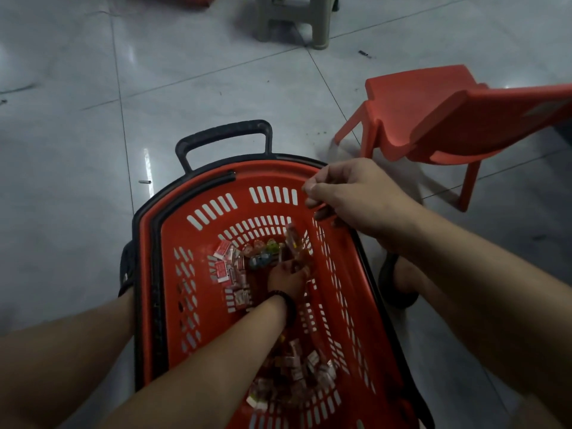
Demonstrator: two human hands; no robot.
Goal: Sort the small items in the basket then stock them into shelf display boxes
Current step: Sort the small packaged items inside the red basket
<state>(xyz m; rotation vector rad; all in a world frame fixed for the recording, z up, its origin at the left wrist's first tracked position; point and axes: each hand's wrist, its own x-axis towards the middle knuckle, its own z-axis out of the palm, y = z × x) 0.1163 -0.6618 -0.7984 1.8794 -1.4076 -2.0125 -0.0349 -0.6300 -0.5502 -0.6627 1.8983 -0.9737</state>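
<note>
Forearms nearest, bare, both stretched forward over a red basket (167, 230) with slotted walls and a black frame, standing on the floor (77, 134). Low in the near end of the basket, a heap of small items (297, 370): little wrapped packets, pale and reddish, too blurred to read. Left hand (286, 281) deep inside, down on the basket bottom, black wristband (289, 305) at the wrist, fingers bent into the packets; seen from the back only, so cannot tell whether anything held. More small items just beyond and left of that hand, white-and-red packets plus a few brighter pieces, touching one another in a loose pile. Right hand (349, 193) higher, at the basket's far right rim, fingers curled and thumb close against the forefinger; cannot tell if gripping the rim or merely resting there. Foot in a dark sandal (399, 283) on the floor just right of the basket. Black handle (223, 140) upright at the far end. Farther off to the right, a red plastic chair (433, 119) on grey tiles, well apart from a beige stool (294, 23) at the top edge.
</note>
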